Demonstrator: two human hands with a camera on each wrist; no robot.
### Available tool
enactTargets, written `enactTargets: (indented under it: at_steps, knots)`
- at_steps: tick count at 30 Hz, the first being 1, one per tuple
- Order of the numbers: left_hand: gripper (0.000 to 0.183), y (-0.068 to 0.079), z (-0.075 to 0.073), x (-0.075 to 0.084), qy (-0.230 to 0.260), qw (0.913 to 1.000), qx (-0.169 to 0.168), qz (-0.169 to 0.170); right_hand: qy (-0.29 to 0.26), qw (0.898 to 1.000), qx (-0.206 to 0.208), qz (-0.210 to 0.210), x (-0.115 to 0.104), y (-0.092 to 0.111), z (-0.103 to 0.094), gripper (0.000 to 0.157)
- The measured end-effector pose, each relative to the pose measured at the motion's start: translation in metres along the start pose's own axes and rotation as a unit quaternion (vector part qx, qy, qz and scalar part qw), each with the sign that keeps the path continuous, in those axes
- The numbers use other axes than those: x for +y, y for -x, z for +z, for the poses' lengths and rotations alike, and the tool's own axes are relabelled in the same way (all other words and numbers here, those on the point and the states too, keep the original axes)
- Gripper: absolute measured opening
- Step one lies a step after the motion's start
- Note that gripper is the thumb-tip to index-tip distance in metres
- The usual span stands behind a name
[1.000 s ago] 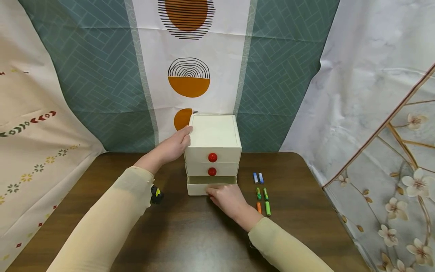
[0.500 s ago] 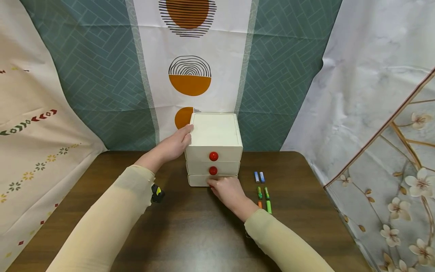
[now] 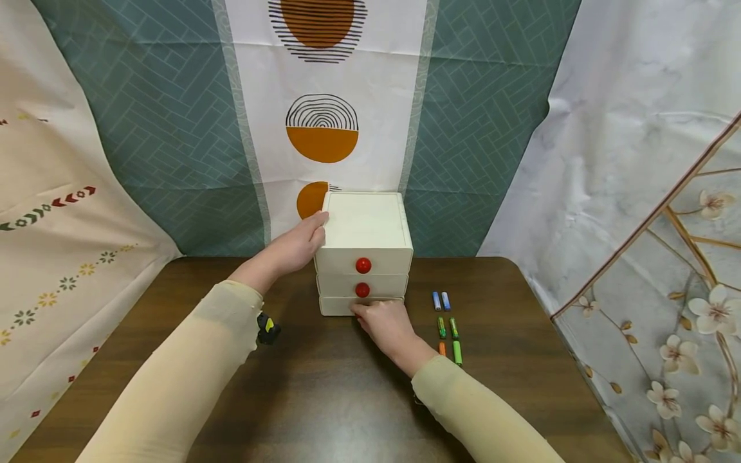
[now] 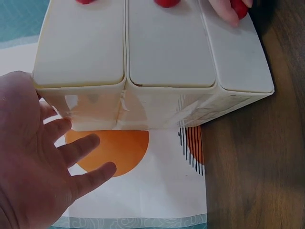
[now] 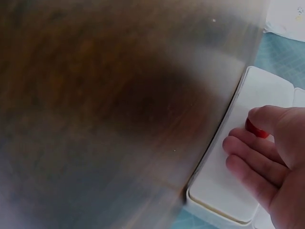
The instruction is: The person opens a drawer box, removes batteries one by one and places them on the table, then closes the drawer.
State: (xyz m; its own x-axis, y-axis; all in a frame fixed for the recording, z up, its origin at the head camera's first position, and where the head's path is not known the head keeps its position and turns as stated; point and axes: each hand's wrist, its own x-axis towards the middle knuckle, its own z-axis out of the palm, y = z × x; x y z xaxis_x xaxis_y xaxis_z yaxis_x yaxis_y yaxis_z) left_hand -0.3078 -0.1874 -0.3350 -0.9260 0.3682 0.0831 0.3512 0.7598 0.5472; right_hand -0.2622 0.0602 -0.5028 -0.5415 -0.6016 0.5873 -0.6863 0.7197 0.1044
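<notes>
A white three-drawer cabinet [image 3: 366, 222] stands at the back middle of the table, red knobs on its front. My left hand [image 3: 292, 249] rests against the cabinet's upper left edge; in the left wrist view its fingers [image 4: 78, 149] spread along the side, fairly straight. Down low, my right hand [image 3: 386, 326] is at the bottom drawer [image 3: 336, 307], whose front sits flush beneath the other two. Seen from the right wrist, thumb and index finger pinch the bottom drawer's red knob [image 5: 257, 130], while the other fingers bend loosely near the drawer front.
Right of the cabinet lie several batteries in pairs: blue ones [image 3: 437, 300], green ones [image 3: 442, 327], then an orange one [image 3: 442, 348] beside a lime green one [image 3: 457, 352]. The brown wooden table [image 3: 324, 399] stretches forward. Patterned cloths [image 3: 480, 128] hang behind and at both sides.
The bottom drawer, partly pulled out a second ago, has slid back into the cabinet with my right hand moving along with it. My left hand has stayed on the cabinet's side.
</notes>
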Motion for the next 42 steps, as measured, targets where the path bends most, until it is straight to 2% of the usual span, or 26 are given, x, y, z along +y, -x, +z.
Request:
enactTargets:
  at_steps: [12, 21, 28, 33, 37, 42]
  knots:
    - [0.064, 0.0, -0.002, 0.005, -0.022, 0.9997, 0.007, -0.004, 0.024, 1.0, 0.011, -0.002, -0.001, -0.004, -0.002, 0.025]
    - [0.063, 0.001, -0.002, 0.004, -0.028, 0.9996, 0.005, -0.007, 0.011, 1.0, -0.008, 0.004, -0.001, -0.001, -0.002, 0.016]
    - [0.063, 0.002, 0.0, 0.0, -0.009, 0.9998, 0.013, -0.015, -0.036, 0.998, -0.06, 0.004, 0.003, 0.006, -0.017, 0.035]
    - [0.063, 0.004, 0.002, -0.002, 0.003, 0.9998, 0.021, -0.003, -0.048, 0.996, -0.078, 0.017, 0.008, 0.017, -0.03, 0.038]
    - [0.066, 0.011, 0.005, -0.007, -0.004, 0.9994, 0.035, -0.002, -0.043, 0.995, -0.076, 0.039, 0.013, 0.027, -0.042, 0.035]
    - [0.068, 0.022, 0.01, -0.017, -0.023, 0.998, 0.056, -0.018, -0.025, 0.995, -0.057, 0.071, 0.023, 0.036, -0.058, 0.037]
